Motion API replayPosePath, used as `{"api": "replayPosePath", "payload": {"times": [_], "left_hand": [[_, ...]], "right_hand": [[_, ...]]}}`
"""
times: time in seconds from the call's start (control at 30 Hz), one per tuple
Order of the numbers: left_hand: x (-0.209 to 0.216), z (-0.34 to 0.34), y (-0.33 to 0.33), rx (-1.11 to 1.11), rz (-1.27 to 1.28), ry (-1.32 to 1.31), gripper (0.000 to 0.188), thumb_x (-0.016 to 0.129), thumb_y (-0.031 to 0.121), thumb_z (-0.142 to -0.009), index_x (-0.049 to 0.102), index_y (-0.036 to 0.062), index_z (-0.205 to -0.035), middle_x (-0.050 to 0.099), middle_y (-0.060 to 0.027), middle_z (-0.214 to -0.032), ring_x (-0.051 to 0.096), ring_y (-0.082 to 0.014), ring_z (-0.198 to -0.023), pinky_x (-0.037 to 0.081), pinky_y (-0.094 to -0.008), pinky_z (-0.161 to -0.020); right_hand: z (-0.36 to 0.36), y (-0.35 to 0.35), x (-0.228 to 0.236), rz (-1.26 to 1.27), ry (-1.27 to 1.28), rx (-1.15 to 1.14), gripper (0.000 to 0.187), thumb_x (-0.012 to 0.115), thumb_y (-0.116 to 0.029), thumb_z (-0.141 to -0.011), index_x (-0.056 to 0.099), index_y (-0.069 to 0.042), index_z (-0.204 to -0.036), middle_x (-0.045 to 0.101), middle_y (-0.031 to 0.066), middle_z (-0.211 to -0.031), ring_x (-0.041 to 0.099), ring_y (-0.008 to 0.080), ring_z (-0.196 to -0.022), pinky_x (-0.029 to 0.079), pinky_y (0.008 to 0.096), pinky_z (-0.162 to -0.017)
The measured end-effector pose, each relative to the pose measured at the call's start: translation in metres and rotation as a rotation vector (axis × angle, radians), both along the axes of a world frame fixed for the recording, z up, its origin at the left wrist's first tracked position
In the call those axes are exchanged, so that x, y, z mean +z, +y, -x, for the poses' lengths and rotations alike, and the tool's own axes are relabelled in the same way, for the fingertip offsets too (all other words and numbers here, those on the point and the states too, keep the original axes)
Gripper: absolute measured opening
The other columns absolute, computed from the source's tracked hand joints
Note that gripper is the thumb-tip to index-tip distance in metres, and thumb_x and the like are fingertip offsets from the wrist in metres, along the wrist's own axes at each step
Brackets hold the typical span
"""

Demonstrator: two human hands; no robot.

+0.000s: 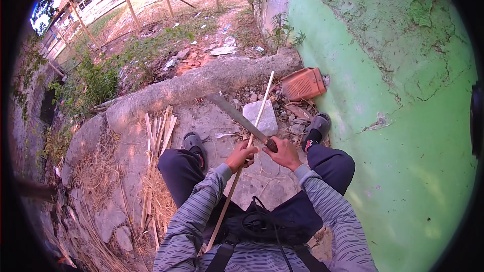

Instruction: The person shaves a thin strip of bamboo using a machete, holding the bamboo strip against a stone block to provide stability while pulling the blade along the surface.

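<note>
A long pale strip, bamboo by its look (261,106), slants from near my lap up past the white block. My left hand (241,156) is closed around it at about its middle. In my right hand (285,154) is the dark wooden handle of a machete (236,115), fingers wrapped round it. The long grey blade points up and to the left, crossing the strip just above my left hand; whether the edge bites into it I cannot tell. Beyond my hands, a whitish block (260,118) lies on the ground between my feet.
Split strips (160,132) and pale shavings (157,191) lie left of my left leg. An orange hollow brick (303,84) rests by the green wall (398,166) at my right. A low rounded concrete kerb (201,81) runs across in front. A white plastic fork (223,135) lies near my left shoe.
</note>
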State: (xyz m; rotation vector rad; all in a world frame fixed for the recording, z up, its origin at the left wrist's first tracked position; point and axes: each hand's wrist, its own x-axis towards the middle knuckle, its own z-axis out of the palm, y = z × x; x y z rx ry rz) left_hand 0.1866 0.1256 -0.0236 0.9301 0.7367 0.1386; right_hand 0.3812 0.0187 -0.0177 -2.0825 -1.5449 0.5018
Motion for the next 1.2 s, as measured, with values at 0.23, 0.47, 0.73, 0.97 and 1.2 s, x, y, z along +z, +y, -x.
{"api": "replayPosePath", "payload": {"times": [0.23, 0.47, 0.73, 0.97, 1.2], "left_hand": [[-0.005, 0.002, 0.000, 0.076, 0.124, -0.062, 0.043, 0.052, 0.056, -0.105, 0.045, 0.0130, -0.101, 0.035, 0.0067, -0.067, 0.031, -0.0053, -0.045, 0.025, -0.0233, -0.039], [-0.012, 0.000, -0.007, 0.030, -0.043, -0.074, 0.036, 0.041, 0.047, -0.111, 0.047, 0.0127, -0.102, 0.035, 0.0072, -0.071, 0.027, -0.0041, -0.049, 0.024, -0.0234, -0.041], [-0.014, -0.001, -0.008, 0.002, -0.075, -0.090, 0.035, 0.039, 0.044, -0.112, 0.048, 0.0100, -0.112, 0.036, 0.0055, -0.074, 0.032, -0.0048, -0.052, 0.027, -0.0232, -0.044], [-0.016, -0.002, -0.003, -0.053, -0.021, -0.138, 0.033, 0.038, 0.043, -0.113, 0.046, 0.0112, -0.108, 0.038, 0.0038, -0.078, 0.034, -0.0068, -0.055, 0.029, -0.0236, -0.046], [-0.021, -0.004, -0.006, -0.070, 0.021, -0.118, 0.036, 0.039, 0.048, -0.111, 0.042, 0.0125, -0.109, 0.036, 0.0034, -0.078, 0.035, -0.0080, -0.055, 0.029, -0.0245, -0.046]], "right_hand": [[0.013, 0.001, 0.021, 0.080, 0.001, 0.039, 0.056, 0.064, -0.065, -0.090, 0.069, -0.010, -0.102, 0.073, 0.0173, -0.079, 0.073, 0.0398, -0.076, 0.056, 0.0510, -0.067], [0.014, -0.001, 0.001, 0.030, -0.029, 0.034, 0.065, 0.056, -0.073, -0.092, 0.068, -0.009, -0.095, 0.071, 0.0187, -0.074, 0.072, 0.0408, -0.071, 0.055, 0.0539, -0.061], [0.009, -0.004, -0.004, 0.003, -0.057, 0.058, 0.068, 0.053, -0.076, -0.092, 0.070, -0.010, -0.097, 0.069, 0.0189, -0.070, 0.071, 0.0411, -0.068, 0.055, 0.0536, -0.060], [0.002, -0.007, -0.002, -0.002, -0.060, 0.086, 0.069, 0.052, -0.077, -0.092, 0.070, -0.010, -0.097, 0.067, 0.0180, -0.067, 0.071, 0.0409, -0.067, 0.054, 0.0538, -0.058], [-0.001, -0.007, -0.008, -0.012, -0.087, 0.099, 0.068, 0.052, -0.076, -0.092, 0.066, -0.009, -0.088, 0.067, 0.0183, -0.066, 0.070, 0.0408, -0.065, 0.053, 0.0542, -0.056]]}}
